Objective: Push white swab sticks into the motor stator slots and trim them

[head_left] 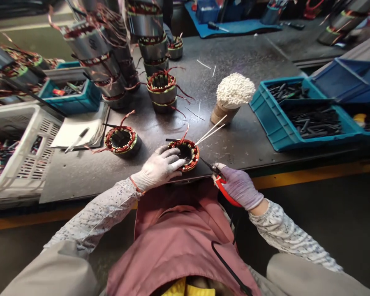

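Observation:
My left hand [159,167], in a white knit glove, lies over the left side of a motor stator [193,155] with red windings, its fingers curled over the rim. Red-handled pliers [225,191] are in my right hand [242,187], which wears a pale purple glove. Their dark, slender jaws point at the stator's right edge; whether they touch it I cannot tell. Two thin white sticks [212,130] rise from the winding on the far right side. A red lead and a black sleeve stick out at the stator's back.
Another stator [121,140] sits to the left, near stacked stators [162,88]. A holder [224,113] full of white sticks stands behind my right hand. Teal bins [269,123] hold black pieces at right. A white crate [33,158] and paper pad [77,133] are at left.

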The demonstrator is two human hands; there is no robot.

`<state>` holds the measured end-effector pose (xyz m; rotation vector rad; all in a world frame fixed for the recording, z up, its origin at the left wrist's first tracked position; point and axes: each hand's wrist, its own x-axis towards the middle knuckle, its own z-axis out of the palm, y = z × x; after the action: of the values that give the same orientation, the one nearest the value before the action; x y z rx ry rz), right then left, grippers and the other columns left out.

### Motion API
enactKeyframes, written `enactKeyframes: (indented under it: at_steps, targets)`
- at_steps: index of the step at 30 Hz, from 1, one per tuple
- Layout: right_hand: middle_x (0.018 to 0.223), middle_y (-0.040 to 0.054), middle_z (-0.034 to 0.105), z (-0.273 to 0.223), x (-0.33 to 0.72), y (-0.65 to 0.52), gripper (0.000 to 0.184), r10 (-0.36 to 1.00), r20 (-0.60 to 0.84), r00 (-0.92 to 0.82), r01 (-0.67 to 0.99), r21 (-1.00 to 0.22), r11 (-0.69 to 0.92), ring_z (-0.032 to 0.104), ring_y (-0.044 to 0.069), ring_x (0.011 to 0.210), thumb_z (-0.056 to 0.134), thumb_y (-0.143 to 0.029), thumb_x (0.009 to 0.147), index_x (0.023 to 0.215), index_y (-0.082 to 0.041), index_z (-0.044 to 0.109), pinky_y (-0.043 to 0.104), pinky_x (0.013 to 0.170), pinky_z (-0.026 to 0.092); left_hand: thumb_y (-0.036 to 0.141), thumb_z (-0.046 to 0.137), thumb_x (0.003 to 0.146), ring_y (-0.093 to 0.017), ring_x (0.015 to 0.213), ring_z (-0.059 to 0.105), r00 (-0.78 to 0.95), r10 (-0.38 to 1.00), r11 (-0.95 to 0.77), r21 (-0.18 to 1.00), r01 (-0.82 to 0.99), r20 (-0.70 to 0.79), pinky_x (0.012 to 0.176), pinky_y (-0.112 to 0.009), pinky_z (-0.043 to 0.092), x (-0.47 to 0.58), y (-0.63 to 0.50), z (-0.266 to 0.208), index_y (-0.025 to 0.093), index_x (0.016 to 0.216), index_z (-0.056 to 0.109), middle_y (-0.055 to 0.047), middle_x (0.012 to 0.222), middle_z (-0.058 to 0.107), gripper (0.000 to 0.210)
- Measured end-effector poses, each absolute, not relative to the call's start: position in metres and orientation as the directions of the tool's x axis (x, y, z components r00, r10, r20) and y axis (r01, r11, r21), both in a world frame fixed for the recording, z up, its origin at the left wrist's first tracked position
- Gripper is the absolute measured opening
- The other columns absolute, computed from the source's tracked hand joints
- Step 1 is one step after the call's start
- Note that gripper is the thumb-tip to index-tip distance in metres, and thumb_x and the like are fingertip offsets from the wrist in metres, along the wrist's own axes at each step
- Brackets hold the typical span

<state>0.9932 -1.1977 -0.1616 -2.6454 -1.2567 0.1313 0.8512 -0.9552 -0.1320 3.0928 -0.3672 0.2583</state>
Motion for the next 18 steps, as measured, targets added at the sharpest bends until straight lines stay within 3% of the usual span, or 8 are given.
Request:
enactKeyframes:
  at_steps: [4,7,10,13,18]
  targets:
    - [0.104,0.0115,0.075,-0.158,1.010,-1.190,0.046,0.752,0.022,0.659,0.736,-0.227,-0.638,0.072,0.026,0.091,0.057,-0.033,0.084,0.126,-0.017,0.062,0.033,0.077,0.055,0.034,0.064,0.088,-0.040,0.134,0.045,0.989,-0.092,-0.991,-0.103,-0.081,0.116,0.109,-0.070,0.028,0.848,-0.977,-0.104,0.024,0.137,0.053,-0.016,0.139,0.056,0.052]
    - [0.117,0.0138,0.071,-0.154,1.019,-1.172,0.047,0.782,0.018,0.623,0.759,-0.252,-0.600,0.070,0.026,0.100,0.060,-0.030,0.081,0.126,-0.015,0.061,0.034,0.085,0.055,0.030,0.060,0.090,-0.039,0.125,0.055,0.996,-0.025,-0.990,-0.144,-0.013,0.081,0.108,-0.061,0.036,0.862,-1.003,-0.101,0.019,0.141,0.049,-0.021,0.130,0.061,0.053]
    - [0.117,0.0145,0.070,-0.153,1.023,-1.157,0.047,0.801,-0.020,0.598,0.763,-0.289,-0.577,0.071,0.026,0.098,0.058,-0.029,0.081,0.126,-0.015,0.061,0.035,0.084,0.055,0.020,0.054,0.092,-0.028,0.096,0.069,0.999,-0.013,-0.995,-0.101,-0.016,-0.033,0.095,-0.047,0.050,0.880,-1.014,-0.118,0.017,0.144,0.044,-0.015,0.104,0.071,0.053]
    - [0.107,0.0123,0.074,-0.154,1.026,-1.153,0.043,0.829,-0.044,0.557,0.764,-0.365,-0.532,0.072,0.024,0.091,0.056,-0.027,0.080,0.121,-0.015,0.062,0.032,0.081,0.054,0.014,0.050,0.092,-0.023,0.080,0.070,1.000,-0.032,-0.998,-0.062,-0.031,0.002,0.081,-0.039,0.054,0.888,-1.011,-0.137,0.020,0.144,0.042,-0.011,0.093,0.070,0.053]
    - [0.084,0.0076,0.075,-0.159,1.027,-1.157,0.033,0.846,0.010,0.533,0.751,-0.466,-0.468,0.071,0.021,0.070,0.050,-0.031,0.081,0.108,-0.019,0.066,0.028,0.065,0.052,0.019,0.051,0.090,-0.024,0.079,0.069,1.000,-0.005,-1.000,0.002,-0.005,0.017,0.070,-0.035,0.053,0.884,-1.000,-0.138,0.024,0.145,0.040,-0.007,0.089,0.070,0.056]
